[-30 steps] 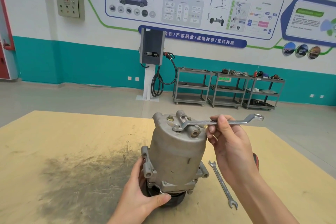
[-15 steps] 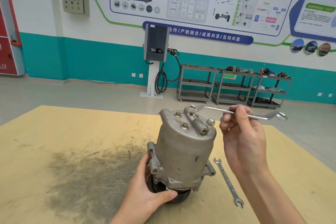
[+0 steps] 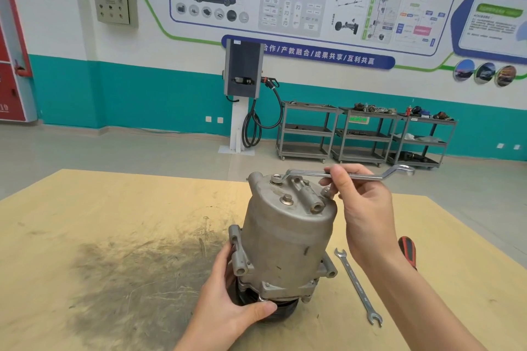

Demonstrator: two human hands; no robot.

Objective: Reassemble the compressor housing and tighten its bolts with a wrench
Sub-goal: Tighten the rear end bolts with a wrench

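Observation:
A grey metal compressor (image 3: 288, 239) stands upright on the wooden table (image 3: 85, 208), its black pulley end down. Bolts show on its top cover; one bolt (image 3: 286, 199) sits bare near the front. My right hand (image 3: 362, 208) pinches the middle of a silver offset ring wrench (image 3: 370, 177), whose left ring end sits on a bolt (image 3: 276, 179) at the far left of the top. My left hand (image 3: 228, 310) grips the compressor's base at the lower left, thumb across the front.
An open-ended spanner (image 3: 358, 285) lies on the table right of the compressor. A red and black tool handle (image 3: 407, 251) shows behind my right wrist. A dark smudge covers the table to the left. Metal carts and a charger stand far back.
The wrench's ring end has left a bolt near the front of the cover, passed over the back of the top, and now sits on the far-left bolt. My left hand stayed on the base.

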